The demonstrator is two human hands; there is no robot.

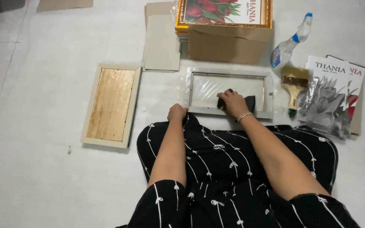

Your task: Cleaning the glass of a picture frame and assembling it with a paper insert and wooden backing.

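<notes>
right hand (232,101) grips dark cloth (250,101) on grey frame (229,112) | left hand (177,112) fisted, empty, at frame's 8 o'clock corner | brush (294,86) at 3 o'clock

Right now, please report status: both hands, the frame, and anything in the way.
Right hand presses dark cloth on frame glass. Left hand fisted beside frame's near corner. Brush and spray bottle lie clear, right.

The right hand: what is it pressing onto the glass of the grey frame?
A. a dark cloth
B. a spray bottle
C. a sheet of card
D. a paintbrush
A. The right hand presses a dark cloth on the glass inside the grey frame; the paintbrush and spray bottle lie untouched to the right of the frame.
</notes>
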